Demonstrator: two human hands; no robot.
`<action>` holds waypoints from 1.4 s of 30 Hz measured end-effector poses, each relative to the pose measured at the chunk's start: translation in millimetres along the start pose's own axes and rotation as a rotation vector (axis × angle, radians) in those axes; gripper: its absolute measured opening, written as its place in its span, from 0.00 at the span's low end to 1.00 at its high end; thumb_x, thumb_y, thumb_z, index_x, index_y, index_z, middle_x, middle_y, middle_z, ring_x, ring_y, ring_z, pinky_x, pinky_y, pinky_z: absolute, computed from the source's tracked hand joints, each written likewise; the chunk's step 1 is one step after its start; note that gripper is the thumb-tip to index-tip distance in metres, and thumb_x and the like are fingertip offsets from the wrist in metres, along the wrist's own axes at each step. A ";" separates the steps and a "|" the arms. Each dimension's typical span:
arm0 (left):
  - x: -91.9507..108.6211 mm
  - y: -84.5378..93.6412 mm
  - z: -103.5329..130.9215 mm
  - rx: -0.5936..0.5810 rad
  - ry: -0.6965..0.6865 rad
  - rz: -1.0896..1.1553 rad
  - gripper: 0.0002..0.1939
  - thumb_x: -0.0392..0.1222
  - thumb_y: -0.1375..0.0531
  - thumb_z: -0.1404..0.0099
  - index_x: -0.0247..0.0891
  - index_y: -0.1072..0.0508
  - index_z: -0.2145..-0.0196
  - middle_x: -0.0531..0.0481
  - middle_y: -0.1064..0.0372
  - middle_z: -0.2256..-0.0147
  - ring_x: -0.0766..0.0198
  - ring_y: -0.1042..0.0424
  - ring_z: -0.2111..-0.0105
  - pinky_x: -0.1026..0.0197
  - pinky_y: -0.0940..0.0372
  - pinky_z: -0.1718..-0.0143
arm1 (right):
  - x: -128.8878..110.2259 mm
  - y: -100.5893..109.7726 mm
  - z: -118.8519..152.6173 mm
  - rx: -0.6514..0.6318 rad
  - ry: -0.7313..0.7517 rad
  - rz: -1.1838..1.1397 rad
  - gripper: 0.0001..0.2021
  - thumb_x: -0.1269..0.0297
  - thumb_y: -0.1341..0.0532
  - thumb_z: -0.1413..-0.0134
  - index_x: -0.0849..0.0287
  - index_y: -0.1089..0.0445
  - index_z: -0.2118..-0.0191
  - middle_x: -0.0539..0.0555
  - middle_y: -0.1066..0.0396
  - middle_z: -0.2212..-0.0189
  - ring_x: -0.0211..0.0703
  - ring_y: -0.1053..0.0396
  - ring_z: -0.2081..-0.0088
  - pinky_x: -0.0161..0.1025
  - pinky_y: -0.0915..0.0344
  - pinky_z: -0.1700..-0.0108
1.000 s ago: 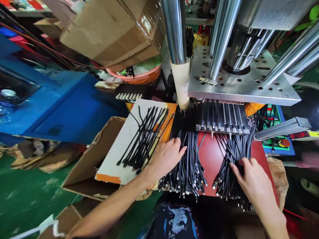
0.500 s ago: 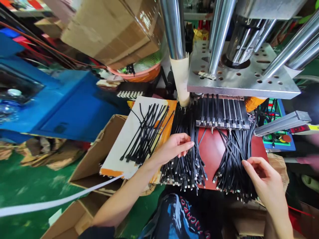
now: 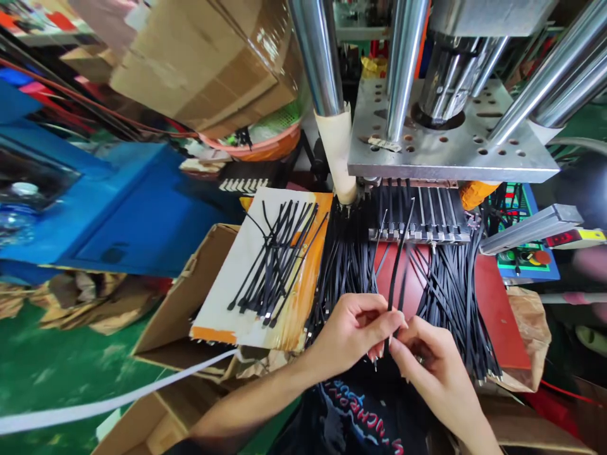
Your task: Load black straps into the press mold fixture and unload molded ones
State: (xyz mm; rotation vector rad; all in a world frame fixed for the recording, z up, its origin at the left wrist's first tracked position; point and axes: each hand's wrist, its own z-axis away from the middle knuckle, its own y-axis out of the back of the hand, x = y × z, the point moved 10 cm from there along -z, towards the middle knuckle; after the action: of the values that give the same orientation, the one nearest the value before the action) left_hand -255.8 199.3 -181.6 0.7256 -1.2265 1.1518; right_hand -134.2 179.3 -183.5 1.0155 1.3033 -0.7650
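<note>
Low over the front edge of the red table (image 3: 502, 316), my two hands meet. My left hand (image 3: 355, 328) is closed, thumb against fingers, on a flat black cable (image 3: 397, 268) that stands upright from the grip. Beside it my right hand (image 3: 434, 363) pinches the lower part of a second black cable, which is blurred; its exact end is hidden by the fingers. Behind the left hand lies a thick bundle of black cables (image 3: 344, 253), and another bundle of cables (image 3: 453, 303) fans out at the right. Several cables sit side by side in the metal fixture (image 3: 427, 237).
A press with a drilled steel plate (image 3: 455, 165) and thick columns stands over the fixture. More cables lie on a white board (image 3: 222, 297) at the left, above an open cardboard box (image 3: 184, 303). On the right are a metal bar (image 3: 531, 229) and a button panel (image 3: 545, 265).
My right hand has moved left from the right bundle, and my left hand has come down to meet it. Cables now stand up between the fingers. The view has shifted slightly.
</note>
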 end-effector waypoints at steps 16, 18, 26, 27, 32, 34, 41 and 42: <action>25.4 -11.3 -21.6 -0.034 -0.177 -0.397 0.19 0.46 0.32 0.31 0.36 0.20 0.46 0.47 0.21 0.57 0.64 0.25 0.62 0.62 0.31 0.59 | 35.4 12.5 13.4 0.217 0.034 -0.061 0.12 0.60 0.37 0.30 0.56 0.24 0.67 0.51 0.26 0.68 0.39 0.30 0.66 0.35 0.35 0.63; 51.4 -10.6 -29.3 -0.028 -0.269 -0.389 0.15 0.46 0.34 0.29 0.35 0.18 0.49 0.46 0.19 0.59 0.63 0.23 0.61 0.62 0.30 0.57 | 38.1 8.8 16.9 0.194 0.049 -0.027 0.11 0.61 0.38 0.30 0.56 0.23 0.66 0.51 0.26 0.67 0.39 0.29 0.65 0.35 0.35 0.62; 34.2 -22.9 -41.4 -0.151 -0.119 -0.163 0.09 0.42 0.33 0.31 0.33 0.18 0.62 0.47 0.20 0.64 0.67 0.24 0.69 0.65 0.29 0.65 | 17.0 35.1 17.9 0.329 0.194 0.106 0.06 0.68 0.37 0.31 0.52 0.22 0.58 0.50 0.28 0.65 0.38 0.27 0.62 0.32 0.31 0.60; 30.0 -23.0 -42.1 -0.158 -0.099 -0.125 0.09 0.43 0.31 0.33 0.33 0.18 0.62 0.48 0.21 0.66 0.67 0.25 0.70 0.66 0.29 0.67 | 10.4 36.4 14.6 0.327 0.213 0.125 0.06 0.68 0.37 0.31 0.53 0.23 0.61 0.49 0.30 0.67 0.37 0.29 0.66 0.31 0.32 0.63; 34.3 -19.9 -44.3 -0.113 -0.155 -0.146 0.11 0.43 0.27 0.38 0.33 0.21 0.67 0.53 0.27 0.70 0.71 0.29 0.73 0.68 0.33 0.69 | -10.7 36.5 -4.7 0.312 0.265 0.181 0.13 0.68 0.38 0.31 0.56 0.31 0.70 0.47 0.37 0.73 0.34 0.39 0.73 0.32 0.41 0.71; 46.8 -18.5 -46.1 -0.071 -0.243 -0.241 0.09 0.41 0.29 0.36 0.34 0.22 0.68 0.53 0.27 0.70 0.70 0.30 0.71 0.68 0.34 0.68 | -3.5 36.5 -10.0 0.334 0.239 0.177 0.14 0.67 0.38 0.31 0.56 0.35 0.72 0.46 0.38 0.74 0.35 0.40 0.73 0.33 0.42 0.71; 105.2 9.0 -98.2 0.188 -0.557 -0.482 0.12 0.43 0.35 0.30 0.36 0.27 0.70 0.56 0.32 0.75 0.70 0.35 0.75 0.65 0.39 0.71 | 53.2 3.8 -6.6 0.000 -0.018 0.194 0.19 0.53 0.41 0.30 0.54 0.38 0.73 0.48 0.36 0.75 0.41 0.37 0.73 0.39 0.41 0.70; 111.1 10.5 -112.6 0.204 -0.591 -0.551 0.12 0.42 0.36 0.29 0.36 0.28 0.71 0.56 0.32 0.75 0.69 0.35 0.75 0.65 0.39 0.71 | 51.2 6.9 -6.5 -0.057 -0.031 0.214 0.19 0.53 0.41 0.30 0.55 0.37 0.73 0.48 0.35 0.75 0.41 0.37 0.73 0.39 0.41 0.70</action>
State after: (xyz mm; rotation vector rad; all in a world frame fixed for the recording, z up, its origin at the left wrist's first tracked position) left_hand -234.9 335.7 -103.4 1.5262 -1.2702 0.6155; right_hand -123.4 192.6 -232.6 1.0732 1.1613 -0.5755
